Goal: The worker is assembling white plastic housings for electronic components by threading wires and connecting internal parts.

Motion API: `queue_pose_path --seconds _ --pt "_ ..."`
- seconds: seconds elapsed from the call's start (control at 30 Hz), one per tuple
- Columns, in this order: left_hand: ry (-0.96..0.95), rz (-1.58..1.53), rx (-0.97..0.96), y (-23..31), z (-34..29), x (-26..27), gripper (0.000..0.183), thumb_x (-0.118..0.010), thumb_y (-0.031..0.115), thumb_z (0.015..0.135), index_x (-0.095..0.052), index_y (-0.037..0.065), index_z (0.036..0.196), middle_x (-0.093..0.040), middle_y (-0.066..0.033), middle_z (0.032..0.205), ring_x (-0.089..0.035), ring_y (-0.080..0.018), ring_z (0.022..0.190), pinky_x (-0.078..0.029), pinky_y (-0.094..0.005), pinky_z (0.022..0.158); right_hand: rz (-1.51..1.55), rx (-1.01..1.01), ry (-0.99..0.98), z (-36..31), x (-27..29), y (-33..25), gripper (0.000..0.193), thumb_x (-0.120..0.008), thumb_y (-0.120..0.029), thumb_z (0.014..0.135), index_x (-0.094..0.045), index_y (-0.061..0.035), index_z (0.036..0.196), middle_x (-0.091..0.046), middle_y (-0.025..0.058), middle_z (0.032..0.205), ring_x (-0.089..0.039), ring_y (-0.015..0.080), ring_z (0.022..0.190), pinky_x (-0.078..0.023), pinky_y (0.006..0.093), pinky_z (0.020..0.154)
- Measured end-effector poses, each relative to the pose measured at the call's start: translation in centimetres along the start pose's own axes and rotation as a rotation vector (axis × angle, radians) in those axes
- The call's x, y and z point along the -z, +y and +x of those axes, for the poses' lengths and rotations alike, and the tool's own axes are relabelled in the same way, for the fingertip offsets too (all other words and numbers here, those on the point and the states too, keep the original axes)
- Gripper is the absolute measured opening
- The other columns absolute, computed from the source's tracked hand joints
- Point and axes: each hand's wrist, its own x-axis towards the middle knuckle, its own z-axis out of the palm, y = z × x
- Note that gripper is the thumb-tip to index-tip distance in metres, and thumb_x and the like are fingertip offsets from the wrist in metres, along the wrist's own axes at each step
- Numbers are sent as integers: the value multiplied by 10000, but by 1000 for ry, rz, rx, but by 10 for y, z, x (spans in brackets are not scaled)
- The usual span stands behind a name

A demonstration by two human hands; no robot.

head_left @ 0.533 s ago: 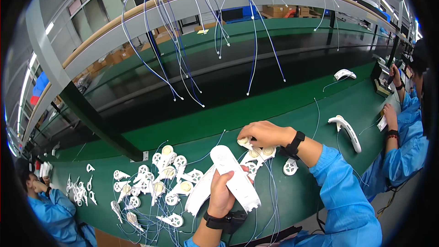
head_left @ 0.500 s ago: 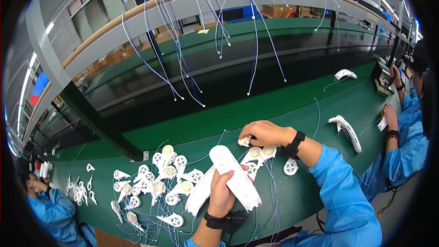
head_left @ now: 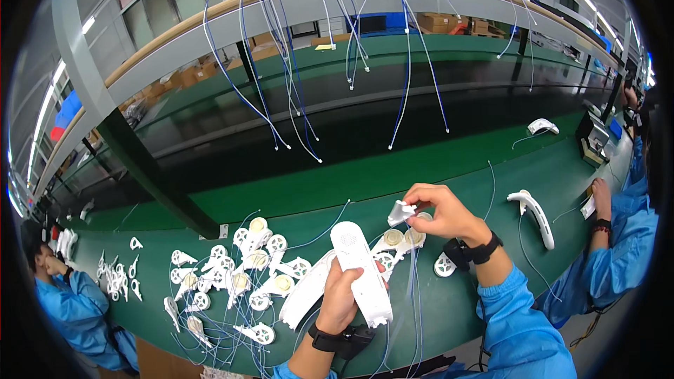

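My left hand is closed around a long white curved plastic shell, its rounded end pointing up and away. Just left of it, a second white shell lies partly hidden behind the hand. Raised over the bench, my right hand pinches a small white plastic piece between thumb and fingers. Below that hand lie white arm-shaped parts with round cream discs, blue and white wires trailing from them. A spoked white wheel part sits near my right wrist.
A tangled pile of white wheeled parts with wires spreads to the left. Smaller white parts lie beyond it. A white curved piece rests at right. Wires hang from the overhead rail. Co-workers in blue sit at both sides.
My right hand has lifted off the bench and moved right, now turned with the small white piece raised in its fingers. My left hand still holds the shell in nearly the same place.
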Motion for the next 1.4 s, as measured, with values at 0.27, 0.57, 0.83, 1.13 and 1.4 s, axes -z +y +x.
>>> queue_pose_path --seconds 0.27,0.57,0.83,1.13,1.4 --pt "-10 149 -17 -4 0 -5 397 -413 74 928 -362 -24 1309 -637 -233 1003 -677 -301 757 -580 -390 681 4 63 -119 -3 6 -38 267 -699 -48 741 -662 11 999 -637 72 843 -630 155 787 -520 276 713" --pt "-64 159 -9 -5 0 -6 402 -403 60 932 -357 -26 1322 -633 -222 1027 -677 -276 783 -586 -384 680 57 74 -121 -7 5 -36 326 -670 -53 729 -639 9 1048 -591 80 899 -580 155 807 -485 278 723" --pt "-73 148 -1 -9 -1 1 437 -404 50 931 -345 -25 1358 -600 -211 1121 -666 -256 889 -590 -376 688 361 -28 -144 -8 -4 -39 417 -656 -17 783 -597 21 1195 -616 99 1044 -622 172 951 -500 300 844" --pt "-196 227 -33 -15 1 3 465 -418 21 912 -350 -24 1371 -605 -184 1126 -658 -218 905 -564 -340 725 613 -62 11 -9 -3 -19 340 -658 32 847 -553 54 1170 -656 163 1050 -648 198 977 -538 319 872" --pt "-236 392 -141 -14 -4 -3 534 -470 -37 839 -367 -27 1362 -524 -89 1243 -523 -118 1117 -433 -284 947 540 -139 12 -8 -29 -29 172 -640 13 879 -642 61 1044 -692 146 1008 -666 180 916 -542 302 839"
